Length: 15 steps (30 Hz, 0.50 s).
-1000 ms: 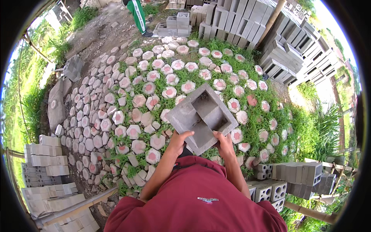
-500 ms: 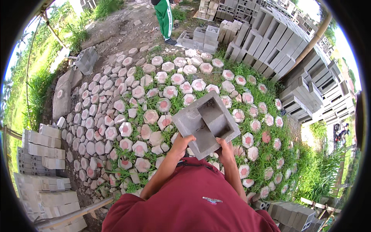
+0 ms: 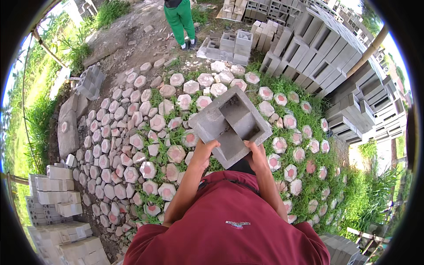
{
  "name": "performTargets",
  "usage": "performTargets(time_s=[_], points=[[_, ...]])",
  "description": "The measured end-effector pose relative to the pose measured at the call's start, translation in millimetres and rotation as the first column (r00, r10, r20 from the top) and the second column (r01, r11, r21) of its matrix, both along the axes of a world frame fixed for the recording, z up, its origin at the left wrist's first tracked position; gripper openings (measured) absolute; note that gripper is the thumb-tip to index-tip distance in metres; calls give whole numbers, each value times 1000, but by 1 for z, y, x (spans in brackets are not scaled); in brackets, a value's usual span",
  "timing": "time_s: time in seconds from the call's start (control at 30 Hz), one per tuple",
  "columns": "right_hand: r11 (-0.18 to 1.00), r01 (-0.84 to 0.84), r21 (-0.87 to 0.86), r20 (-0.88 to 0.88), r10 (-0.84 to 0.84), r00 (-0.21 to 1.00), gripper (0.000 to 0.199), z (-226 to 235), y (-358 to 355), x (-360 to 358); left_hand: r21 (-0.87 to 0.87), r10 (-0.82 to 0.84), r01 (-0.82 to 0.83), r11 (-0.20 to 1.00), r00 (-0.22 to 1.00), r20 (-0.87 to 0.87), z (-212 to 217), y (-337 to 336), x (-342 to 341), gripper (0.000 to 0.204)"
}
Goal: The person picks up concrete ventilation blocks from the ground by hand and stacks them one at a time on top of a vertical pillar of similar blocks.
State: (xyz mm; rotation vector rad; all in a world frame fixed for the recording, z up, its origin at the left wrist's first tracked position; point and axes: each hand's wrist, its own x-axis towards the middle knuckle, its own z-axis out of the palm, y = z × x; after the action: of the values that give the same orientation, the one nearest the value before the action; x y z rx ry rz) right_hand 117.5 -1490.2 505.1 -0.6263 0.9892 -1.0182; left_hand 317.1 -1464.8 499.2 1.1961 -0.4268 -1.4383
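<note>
Grassy yard (image 3: 287,85) w/ hexagonal stones (image 3: 157,122), block stacks (image 3: 311,51) at 2 o'clock. Ctr: L fingers (image 3: 211,145) & R fingers (image 3: 252,146) pinch a hollow gray block (image 3: 230,126) at 7 & 5 o'clock.

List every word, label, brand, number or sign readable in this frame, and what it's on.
No text reads clearly enough to quote.
Maroon fabric shirt: small pale print on the front, too small and blurred to read.
Grey hollow concrete block in the left hand and right hand: no lettering visible.
Stacked grey concrete blocks: none I can make out.
Green fabric trousers: none legible.
</note>
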Motion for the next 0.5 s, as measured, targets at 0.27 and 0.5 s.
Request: performTargets(time_s=[0.27,0.5], points=[[993,-119,-18,15,119,993,63,-22,-171,24,-83,85,-85,993,996,-4,-11,-148,28,48],[976,-214,38,-32,215,976,61,4,-306,42,-99,168,-171,980,985,-38,3,-267,39,39]])
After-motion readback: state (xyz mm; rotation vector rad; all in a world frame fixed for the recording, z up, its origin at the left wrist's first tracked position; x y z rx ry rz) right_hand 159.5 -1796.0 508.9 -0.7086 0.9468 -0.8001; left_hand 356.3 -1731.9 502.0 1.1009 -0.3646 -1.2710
